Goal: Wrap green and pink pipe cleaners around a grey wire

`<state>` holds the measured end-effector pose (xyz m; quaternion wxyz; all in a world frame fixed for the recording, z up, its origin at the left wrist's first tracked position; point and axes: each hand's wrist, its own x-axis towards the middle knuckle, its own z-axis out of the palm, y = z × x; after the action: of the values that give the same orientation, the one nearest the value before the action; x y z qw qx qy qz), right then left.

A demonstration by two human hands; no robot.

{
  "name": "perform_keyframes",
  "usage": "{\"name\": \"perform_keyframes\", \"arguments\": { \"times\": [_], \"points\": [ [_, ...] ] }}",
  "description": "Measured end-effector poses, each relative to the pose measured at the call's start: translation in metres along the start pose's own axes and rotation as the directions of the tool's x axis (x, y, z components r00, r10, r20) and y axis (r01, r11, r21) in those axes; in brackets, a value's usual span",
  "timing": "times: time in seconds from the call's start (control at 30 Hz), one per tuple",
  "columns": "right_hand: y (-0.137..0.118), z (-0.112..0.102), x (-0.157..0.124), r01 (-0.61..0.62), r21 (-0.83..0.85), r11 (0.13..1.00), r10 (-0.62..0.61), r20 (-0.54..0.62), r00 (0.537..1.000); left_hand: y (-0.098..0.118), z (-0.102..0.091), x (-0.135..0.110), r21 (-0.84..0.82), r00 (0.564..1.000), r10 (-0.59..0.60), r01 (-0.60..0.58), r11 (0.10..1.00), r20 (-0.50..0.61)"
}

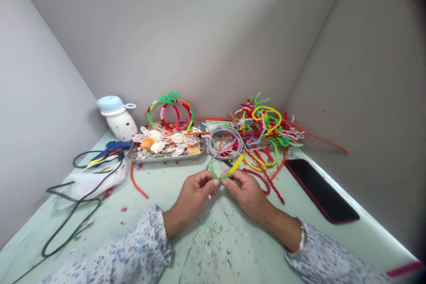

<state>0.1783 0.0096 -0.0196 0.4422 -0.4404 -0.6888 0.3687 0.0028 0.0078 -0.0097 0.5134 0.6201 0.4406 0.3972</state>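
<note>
My left hand and my right hand meet over the middle of the pale green table, fingers pinched together. The left pinches a green pipe cleaner that bends up from the fingertips. The right grips a yellow pipe cleaner that angles up toward the pile. The two stems join between my fingertips. Both sleeves are white with blue speckles, and a bangle sits on the right wrist.
Behind: a metal tray of seashells, pipe-cleaner hoops, a coil of grey wire, a heap of coloured pipe cleaners. A phone lies right. Left: a white bottle, a glue gun with black cord, a loose orange stem.
</note>
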Motion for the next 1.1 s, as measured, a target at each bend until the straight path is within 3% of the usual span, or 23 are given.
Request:
{"name": "perform_keyframes", "arguments": {
  "times": [1.1],
  "points": [
    [-0.0027, -0.0023, 0.0007, 0.064, -0.081, 0.995, -0.059, 0.067, 0.996, -0.0032, -0.0017, 0.0067, -0.153, 0.998, -0.057, 0.062, 0.986, 0.038]
  ]
}}
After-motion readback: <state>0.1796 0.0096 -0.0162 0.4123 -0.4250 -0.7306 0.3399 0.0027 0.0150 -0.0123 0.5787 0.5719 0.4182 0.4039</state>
